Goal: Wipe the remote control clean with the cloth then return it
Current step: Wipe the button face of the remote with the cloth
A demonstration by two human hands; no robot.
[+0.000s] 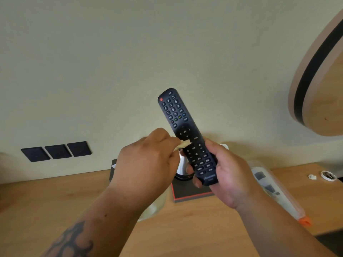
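1. R hand (225, 179) wraps the lower end of the remote control (187, 136), held up over the wooden desk (55, 201), buttons facing the person so the keys can be reached.
2. L hand (148, 162) pinches a small pale cloth (183, 143), pressed to the remote's mid-section, prob. wiping.
3. Behind: black tray (189, 191), wall sockets (57, 151).

Most of the cloth (183, 144) inside the left hand (148, 160) (only a pale corner out).
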